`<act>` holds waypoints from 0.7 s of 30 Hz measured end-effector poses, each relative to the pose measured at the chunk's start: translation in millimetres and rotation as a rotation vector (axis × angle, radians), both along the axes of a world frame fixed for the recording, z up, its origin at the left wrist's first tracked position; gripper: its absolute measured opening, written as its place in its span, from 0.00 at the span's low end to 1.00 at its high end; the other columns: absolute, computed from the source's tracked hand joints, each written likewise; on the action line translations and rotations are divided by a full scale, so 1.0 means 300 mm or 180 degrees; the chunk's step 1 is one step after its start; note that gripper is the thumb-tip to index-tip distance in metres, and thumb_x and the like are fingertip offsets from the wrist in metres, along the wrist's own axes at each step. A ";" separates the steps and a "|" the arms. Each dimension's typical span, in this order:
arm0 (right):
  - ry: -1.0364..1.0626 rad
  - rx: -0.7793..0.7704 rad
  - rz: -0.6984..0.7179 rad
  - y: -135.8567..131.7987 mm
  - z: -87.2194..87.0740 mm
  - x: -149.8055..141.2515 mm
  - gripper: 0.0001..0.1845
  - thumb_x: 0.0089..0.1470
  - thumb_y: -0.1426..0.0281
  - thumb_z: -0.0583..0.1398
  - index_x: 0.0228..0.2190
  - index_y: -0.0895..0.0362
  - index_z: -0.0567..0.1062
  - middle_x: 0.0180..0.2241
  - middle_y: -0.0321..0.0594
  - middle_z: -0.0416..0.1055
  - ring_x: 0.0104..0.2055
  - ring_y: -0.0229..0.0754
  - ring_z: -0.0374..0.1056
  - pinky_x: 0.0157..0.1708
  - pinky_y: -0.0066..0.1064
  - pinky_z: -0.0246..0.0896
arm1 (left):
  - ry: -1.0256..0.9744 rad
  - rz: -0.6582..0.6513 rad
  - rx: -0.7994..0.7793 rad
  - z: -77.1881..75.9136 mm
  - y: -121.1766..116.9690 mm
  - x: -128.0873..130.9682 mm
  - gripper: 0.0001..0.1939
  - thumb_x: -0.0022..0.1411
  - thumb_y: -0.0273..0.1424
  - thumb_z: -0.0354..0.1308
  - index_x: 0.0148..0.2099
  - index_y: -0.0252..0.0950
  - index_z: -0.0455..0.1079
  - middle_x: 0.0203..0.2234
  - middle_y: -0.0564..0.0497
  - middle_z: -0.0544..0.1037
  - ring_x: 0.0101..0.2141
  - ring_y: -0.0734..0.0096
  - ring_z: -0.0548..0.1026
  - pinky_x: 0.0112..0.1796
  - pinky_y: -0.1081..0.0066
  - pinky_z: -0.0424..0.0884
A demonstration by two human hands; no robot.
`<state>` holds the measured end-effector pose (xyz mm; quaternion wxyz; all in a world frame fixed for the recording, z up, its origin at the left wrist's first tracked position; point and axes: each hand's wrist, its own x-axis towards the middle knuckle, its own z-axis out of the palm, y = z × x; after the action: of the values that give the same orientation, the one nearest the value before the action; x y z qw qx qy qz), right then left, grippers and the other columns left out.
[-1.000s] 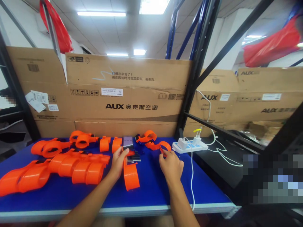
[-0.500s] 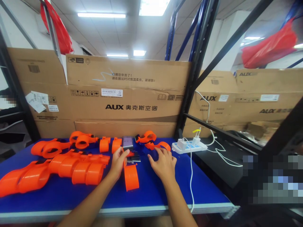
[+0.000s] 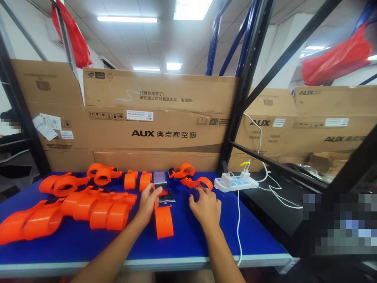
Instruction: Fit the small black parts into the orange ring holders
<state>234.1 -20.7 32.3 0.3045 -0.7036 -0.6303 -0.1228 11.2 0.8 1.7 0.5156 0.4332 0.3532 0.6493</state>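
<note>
My left hand (image 3: pixel 148 202) is closed, thumb and fingers pinching the upper end of an orange plastic tape dispenser (image 3: pixel 164 223). Its wide ring hangs to the right of the hand, low over the blue table. My right hand (image 3: pixel 205 206) is over the table to the right, fingers bent and the thumb apart, with nothing visible between them; its fingertips are partly hidden. Just beyond it lies an orange dispenser part (image 3: pixel 204 182). Small black strips (image 3: pixel 168 196) lie between the hands, behind the held piece. A grey rectangular device with a screen (image 3: pixel 159 177) sits beyond them.
Several orange dispensers (image 3: pixel 108 216) cover the left of the blue table (image 3: pixel 182 243). More orange pieces (image 3: pixel 185 171) lie at the back. A white power strip (image 3: pixel 235 183) stands at right, its cable (image 3: pixel 239 228) running over the front edge. A cardboard sheet (image 3: pixel 165 118) walls the back.
My right hand has drawn slightly back and to the right, away from the orange part, and its fingers are more bent. My left hand keeps its hold, nearly still.
</note>
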 end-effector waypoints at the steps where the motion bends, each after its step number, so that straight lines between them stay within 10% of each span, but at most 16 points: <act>1: 0.0044 0.0073 0.0004 -0.001 0.000 0.000 0.17 0.57 0.64 0.60 0.47 0.53 0.79 0.51 0.51 0.75 0.51 0.58 0.67 0.45 0.46 0.57 | 0.0025 0.0015 0.0012 0.001 -0.001 -0.001 0.20 0.51 0.46 0.70 0.34 0.39 0.66 0.17 0.62 0.63 0.15 0.79 0.59 0.19 0.75 0.54; 8: 0.0747 0.1084 0.1252 -0.006 0.025 -0.042 0.20 0.63 0.62 0.56 0.52 0.54 0.76 0.48 0.48 0.75 0.52 0.53 0.68 0.52 0.45 0.58 | -0.0016 0.0035 0.0054 0.017 -0.006 0.003 0.20 0.51 0.46 0.70 0.35 0.39 0.68 0.22 0.60 0.69 0.16 0.76 0.67 0.20 0.74 0.62; 13: 0.0853 0.0510 0.2653 0.028 0.070 -0.112 0.29 0.62 0.62 0.60 0.62 0.53 0.67 0.48 0.46 0.77 0.48 0.48 0.72 0.53 0.41 0.64 | 0.0029 -0.0003 0.0063 0.015 0.003 -0.006 0.21 0.50 0.47 0.71 0.38 0.37 0.71 0.18 0.60 0.68 0.16 0.77 0.64 0.20 0.74 0.62; 21: 0.0666 0.0504 0.2659 0.102 0.034 -0.187 0.27 0.59 0.70 0.59 0.60 0.56 0.71 0.43 0.47 0.78 0.43 0.47 0.74 0.46 0.40 0.70 | 0.0067 -0.0005 0.0116 0.010 0.016 -0.008 0.24 0.51 0.49 0.71 0.39 0.35 0.74 0.19 0.57 0.70 0.18 0.78 0.64 0.22 0.76 0.62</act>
<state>178.1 9.9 42.4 0.4432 -0.3714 -0.8151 0.0349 8.9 5.5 4.8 0.5045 0.4497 0.3464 0.6506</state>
